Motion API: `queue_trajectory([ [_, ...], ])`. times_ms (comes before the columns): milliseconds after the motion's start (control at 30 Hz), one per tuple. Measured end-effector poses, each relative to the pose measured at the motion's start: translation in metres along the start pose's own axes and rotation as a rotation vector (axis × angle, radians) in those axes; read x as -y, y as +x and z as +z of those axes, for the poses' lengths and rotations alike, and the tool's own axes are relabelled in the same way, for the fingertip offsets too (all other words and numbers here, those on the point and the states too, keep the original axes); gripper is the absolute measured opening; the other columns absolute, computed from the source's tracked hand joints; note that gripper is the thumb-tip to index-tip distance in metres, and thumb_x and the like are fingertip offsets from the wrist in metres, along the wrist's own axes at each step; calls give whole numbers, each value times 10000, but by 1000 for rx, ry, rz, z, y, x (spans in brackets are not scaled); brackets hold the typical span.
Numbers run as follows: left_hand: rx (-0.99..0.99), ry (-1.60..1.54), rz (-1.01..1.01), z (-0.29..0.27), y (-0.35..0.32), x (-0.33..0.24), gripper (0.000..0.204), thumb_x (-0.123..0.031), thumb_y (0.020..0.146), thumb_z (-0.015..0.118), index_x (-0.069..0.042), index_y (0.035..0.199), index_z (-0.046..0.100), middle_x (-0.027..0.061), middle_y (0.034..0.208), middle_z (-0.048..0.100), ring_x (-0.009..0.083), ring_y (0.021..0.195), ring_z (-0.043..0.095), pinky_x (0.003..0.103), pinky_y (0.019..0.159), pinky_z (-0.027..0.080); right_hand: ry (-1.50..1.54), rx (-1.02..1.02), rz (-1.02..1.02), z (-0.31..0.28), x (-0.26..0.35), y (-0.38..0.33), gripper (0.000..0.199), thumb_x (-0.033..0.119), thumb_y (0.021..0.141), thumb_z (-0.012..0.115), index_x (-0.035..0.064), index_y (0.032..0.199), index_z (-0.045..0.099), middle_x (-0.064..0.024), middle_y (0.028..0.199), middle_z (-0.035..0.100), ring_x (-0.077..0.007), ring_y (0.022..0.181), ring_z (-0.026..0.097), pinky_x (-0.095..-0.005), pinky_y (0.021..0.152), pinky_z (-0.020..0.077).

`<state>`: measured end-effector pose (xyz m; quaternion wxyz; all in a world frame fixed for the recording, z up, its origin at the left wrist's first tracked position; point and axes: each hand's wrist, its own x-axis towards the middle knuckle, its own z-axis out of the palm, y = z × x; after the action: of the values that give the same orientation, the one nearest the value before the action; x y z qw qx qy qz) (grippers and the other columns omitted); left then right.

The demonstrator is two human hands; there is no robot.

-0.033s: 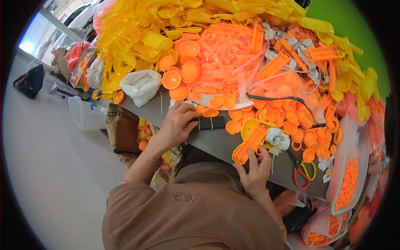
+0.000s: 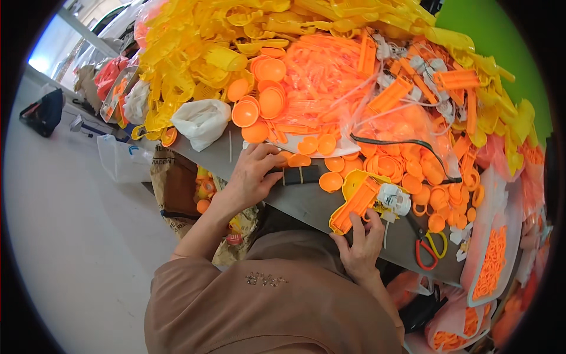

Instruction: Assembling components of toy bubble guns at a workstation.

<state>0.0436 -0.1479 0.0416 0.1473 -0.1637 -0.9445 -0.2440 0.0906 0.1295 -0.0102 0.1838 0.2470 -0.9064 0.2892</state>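
A small black block [image 2: 299, 175] with pale bands across it lies on the grey table [image 2: 306, 203], and the left hand [image 2: 252, 174] rests on its near end, fingers curled loosely over it with the thumb stretched along the table edge; whether the fingers actually pinch the block cannot be told. Just beyond the fingertips sit loose orange half-shells [image 2: 330, 180], and past those a white tray [image 2: 330, 152] heaped with more orange caps and thin orange strips.

The right hand [image 2: 361, 245] lies flat and mostly open at the table's near edge, its fingers spread and pressing on the lower end of a yellow tray-shaped part [image 2: 354, 200] that carries a bundle of orange sticks. Touching the far side of that part is a small white plastic piece [image 2: 394, 198]. To the right of this hand, scissors with red and yellow handles [image 2: 425, 248] lie on the table, near scattered orange rings [image 2: 439, 200]. A black cable [image 2: 413, 144] curves across the orange parts further out.

To the left of the left hand, a crumpled white bag [image 2: 200, 121] sits at the table's edge, and behind everything rises a large pile of yellow plastic parts [image 2: 200, 47]. Below the table, beside the left forearm, a brown sack [image 2: 177, 183] holds more orange and yellow pieces.
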Motion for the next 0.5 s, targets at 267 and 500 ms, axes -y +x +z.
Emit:
queue_trajectory([
  [267, -829, 281, -196, -85, 52, 123, 320, -145, 683, 726, -41, 962, 610, 138, 984, 593, 306, 966, 531, 388, 856, 404, 162, -76, -67, -11, -8, -9, 474, 190, 727, 727, -24, 1106, 539, -215, 1177, 437, -269, 824, 462, -343, 692, 413],
  [500, -630, 812, -412, -121, 83, 164, 348, -291, 694, 735, -67, 937, 627, 159, 996, 546, 334, 987, 497, 403, 823, 421, 174, -108, -80, -12, -9, -11, 319, 148, 805, 651, -20, 1059, 557, -209, 1116, 502, -309, 942, 513, -338, 733, 434],
])
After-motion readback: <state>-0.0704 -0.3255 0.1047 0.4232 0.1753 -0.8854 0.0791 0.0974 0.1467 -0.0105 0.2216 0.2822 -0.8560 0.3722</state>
